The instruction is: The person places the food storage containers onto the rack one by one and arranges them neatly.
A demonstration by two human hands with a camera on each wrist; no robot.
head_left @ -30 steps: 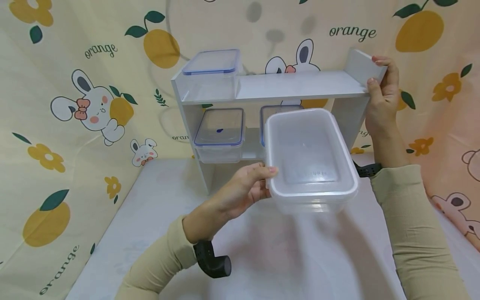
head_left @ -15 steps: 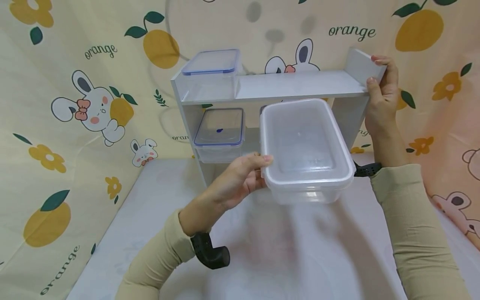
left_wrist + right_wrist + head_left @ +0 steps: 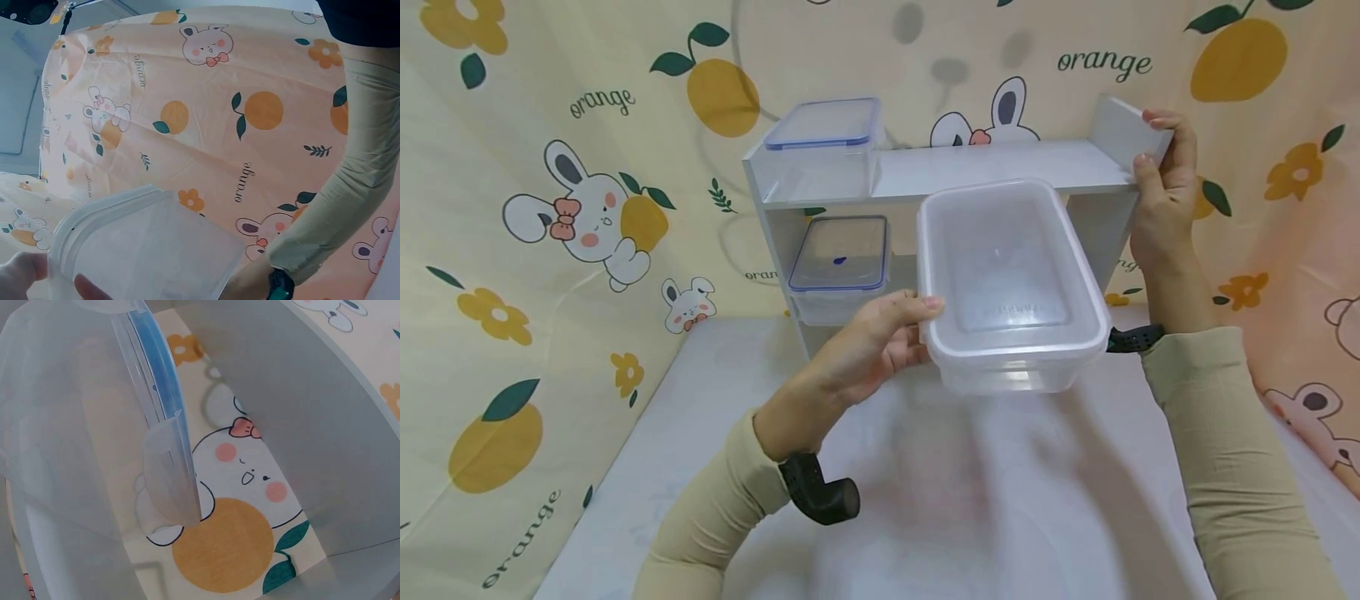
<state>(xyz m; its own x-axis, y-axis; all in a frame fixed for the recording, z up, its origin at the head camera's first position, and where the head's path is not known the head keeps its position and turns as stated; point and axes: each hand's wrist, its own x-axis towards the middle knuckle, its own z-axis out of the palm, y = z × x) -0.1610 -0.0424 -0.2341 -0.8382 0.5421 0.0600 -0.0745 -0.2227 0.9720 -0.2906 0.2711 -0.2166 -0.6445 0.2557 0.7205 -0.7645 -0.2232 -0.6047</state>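
Observation:
A clear plastic food container with a frosted white lid (image 3: 1011, 267) is held up in front of the shelf unit, tilted so its lid faces me. My left hand (image 3: 880, 346) pinches its left edge, thumb on the lid and fingers below. In the left wrist view the same food container (image 3: 150, 244) shows beside the fingers. My right hand (image 3: 1172, 200) grips the raised right side panel (image 3: 1127, 129) of the white shelf unit (image 3: 985, 171). In the right wrist view a clear container with a blue seal (image 3: 162, 369) stands inside the shelf unit.
One blue-rimmed container (image 3: 823, 150) sits at the left of the top shelf. Below it, another blue-rimmed container (image 3: 838, 262) occupies the lower shelf. A white table (image 3: 700, 467) lies underneath, with a patterned cloth backdrop (image 3: 625, 50) behind.
My left hand has raised the white-lidded food container and shifted it slightly left, covering the blue-rimmed container on the lower right shelf. My right hand stays on the side panel.

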